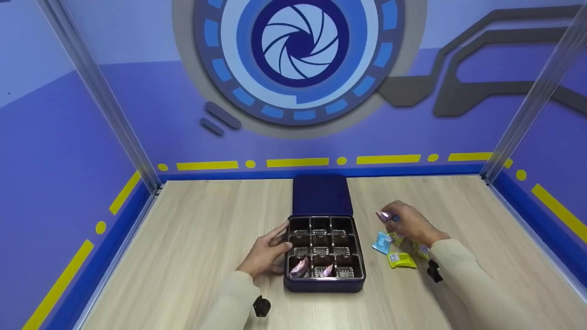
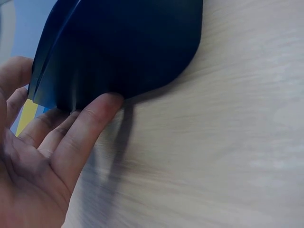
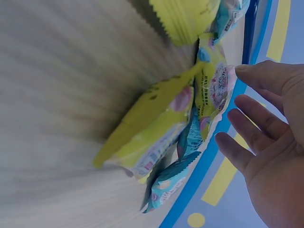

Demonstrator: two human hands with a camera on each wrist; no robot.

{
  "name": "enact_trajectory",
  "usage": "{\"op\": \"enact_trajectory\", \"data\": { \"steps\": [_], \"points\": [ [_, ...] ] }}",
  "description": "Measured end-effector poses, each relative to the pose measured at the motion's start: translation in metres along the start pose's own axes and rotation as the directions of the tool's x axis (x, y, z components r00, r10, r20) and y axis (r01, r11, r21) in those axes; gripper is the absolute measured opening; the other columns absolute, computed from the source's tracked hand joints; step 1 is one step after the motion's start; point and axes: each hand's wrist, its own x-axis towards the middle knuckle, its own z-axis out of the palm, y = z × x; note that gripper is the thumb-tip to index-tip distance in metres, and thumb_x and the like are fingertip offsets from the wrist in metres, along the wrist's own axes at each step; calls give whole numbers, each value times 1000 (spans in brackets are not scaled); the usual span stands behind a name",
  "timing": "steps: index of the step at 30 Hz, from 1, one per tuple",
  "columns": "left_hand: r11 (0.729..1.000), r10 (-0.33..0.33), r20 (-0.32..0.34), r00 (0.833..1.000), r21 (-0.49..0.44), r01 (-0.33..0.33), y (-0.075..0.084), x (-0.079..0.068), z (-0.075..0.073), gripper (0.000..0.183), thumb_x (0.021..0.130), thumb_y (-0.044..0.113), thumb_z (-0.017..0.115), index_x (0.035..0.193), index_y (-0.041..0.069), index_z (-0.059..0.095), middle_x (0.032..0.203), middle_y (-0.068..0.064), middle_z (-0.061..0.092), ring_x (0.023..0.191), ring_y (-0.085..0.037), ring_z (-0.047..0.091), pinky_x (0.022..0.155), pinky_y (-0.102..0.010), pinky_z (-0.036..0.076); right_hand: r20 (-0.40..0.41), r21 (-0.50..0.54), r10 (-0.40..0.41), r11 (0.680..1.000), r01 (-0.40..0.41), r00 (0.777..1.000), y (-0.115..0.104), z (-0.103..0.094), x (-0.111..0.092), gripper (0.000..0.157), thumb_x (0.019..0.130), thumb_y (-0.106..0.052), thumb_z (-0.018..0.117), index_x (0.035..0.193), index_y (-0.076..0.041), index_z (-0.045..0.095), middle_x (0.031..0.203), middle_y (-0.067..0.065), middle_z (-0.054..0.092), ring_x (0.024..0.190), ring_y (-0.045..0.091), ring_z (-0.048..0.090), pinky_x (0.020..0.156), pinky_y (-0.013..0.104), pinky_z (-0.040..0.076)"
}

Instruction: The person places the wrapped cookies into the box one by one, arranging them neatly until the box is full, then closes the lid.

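Observation:
A dark blue tin box point(image 1: 324, 286) holds a three-by-three divided tray, its lid point(image 1: 321, 195) lying back behind it. Pink-wrapped candies lie in the front-left compartment point(image 1: 300, 267) and the front-middle one point(image 1: 327, 271). My left hand point(image 1: 263, 252) rests on the tin's left side, thumb at the rim, extended fingers against the wall point(image 2: 137, 42). To the right of the tin, my right hand point(image 1: 410, 224) pinches a pink-wrapped candy point(image 1: 384, 216) by fingertips, above a group of candies. That candy is mostly hidden in the right wrist view.
A light blue candy point(image 1: 381, 243), a yellow candy point(image 1: 401, 260) and several more wrapped ones lie close together on the wooden table point(image 1: 220, 220), right of the tin. Blue-purple panels point(image 1: 151, 105) stand at the back and both sides.

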Motion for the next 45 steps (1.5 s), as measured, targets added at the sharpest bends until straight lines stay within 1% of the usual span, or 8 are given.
{"op": "enact_trajectory", "data": {
  "steps": [5,11,16,25,28,35,42,45],
  "points": [
    [1000,1,-1,1000,-14,-1,1,-1,0,73,100,6,69,165,18,38,161,-24,43,136,-49,54,70,-66,62,4,-20,3,1000,-3,1000,3,1,2,36,97,3,72,133,1,66,129,19,64,114,36,64,104,60,53],
    [1000,-22,-15,1000,6,23,0,0,0,72,100,9,70,165,22,41,161,-22,45,137,-46,54,72,-66,62,-25,-68,-74,995,72,997,5,4,5,29,97,8,70,125,3,70,122,18,67,114,38,65,104,60,53],
    [1000,-23,-18,1000,11,23,-2,1,0,72,100,8,71,164,22,42,160,-21,46,135,-46,55,71,-65,63,-23,-86,-75,994,73,997,5,5,7,28,97,9,68,124,3,71,119,17,67,114,38,65,103,60,53],
    [1000,-19,-13,1000,8,19,-2,2,-1,72,99,9,71,164,22,42,160,-21,47,136,-47,54,71,-65,63,-63,-122,-148,983,139,987,4,7,9,26,94,10,72,120,3,73,113,16,67,106,37,67,96,58,56],
    [1000,-25,-16,1000,10,25,-2,1,-1,73,99,9,71,164,22,42,160,-20,47,136,-46,55,71,-64,63,-69,-143,-145,980,134,987,4,8,10,29,92,12,74,120,3,73,114,16,68,109,38,65,98,58,55],
    [1000,-26,-15,1000,-2,26,-2,1,0,73,98,8,71,164,22,43,159,-21,48,132,-45,59,70,-64,63,-61,-124,-60,991,52,996,4,10,12,31,91,7,77,122,0,74,116,14,67,113,38,64,105,61,52],
    [1000,-20,-8,1000,22,20,-1,0,-1,73,100,10,70,165,22,40,160,-23,45,130,-48,59,66,-60,64,-96,-147,-134,982,119,986,6,11,12,23,93,6,76,116,2,74,106,13,66,99,33,67,94,57,58],
    [1000,-22,-8,1000,18,22,-1,0,-2,73,99,10,71,165,22,40,160,-23,45,131,-49,58,67,-60,64,-90,-137,-128,984,115,988,7,10,12,20,96,3,75,117,1,73,106,11,65,99,31,66,94,57,58]
  ]
}}
